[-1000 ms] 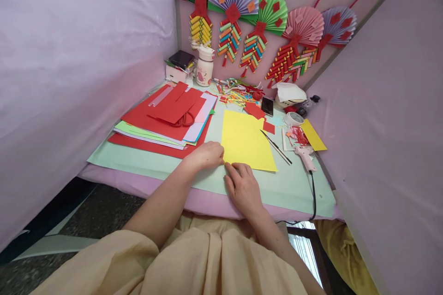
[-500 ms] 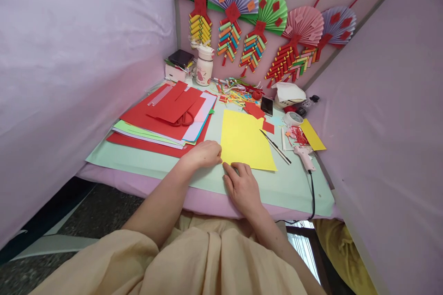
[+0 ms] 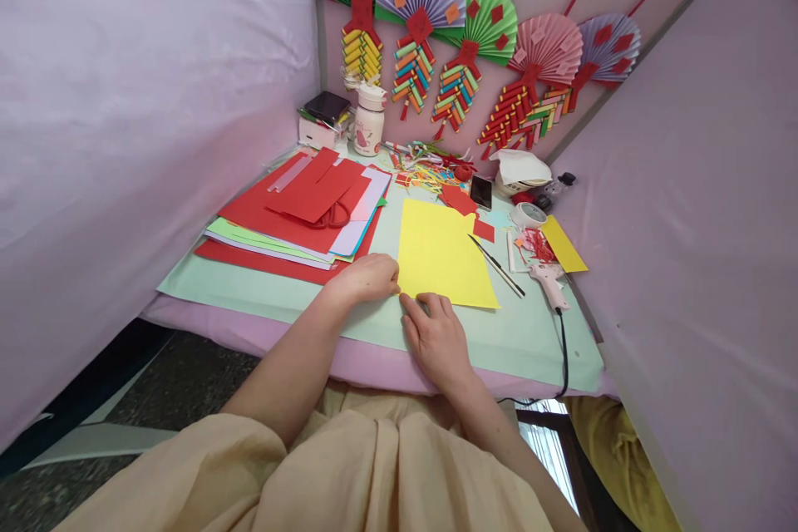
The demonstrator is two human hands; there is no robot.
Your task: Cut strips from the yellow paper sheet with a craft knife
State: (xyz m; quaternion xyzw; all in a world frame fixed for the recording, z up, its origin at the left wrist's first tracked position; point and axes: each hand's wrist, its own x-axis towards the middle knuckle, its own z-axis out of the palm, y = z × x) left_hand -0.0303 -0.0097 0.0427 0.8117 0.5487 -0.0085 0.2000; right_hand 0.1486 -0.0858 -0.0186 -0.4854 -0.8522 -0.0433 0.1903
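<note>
Yellow sheet: lying on the worktop, beside red paper.
Left hand: curling nearly closed at the near-left corner; grip unclear.
Right hand: bending half-open, fingertips resting near that corner.

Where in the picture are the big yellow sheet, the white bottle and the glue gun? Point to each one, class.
big yellow sheet [image 3: 442, 258]: head view, middle of its upper face
white bottle [image 3: 366, 131]: head view, side of its body
glue gun [image 3: 553, 293]: head view, its handle
</note>
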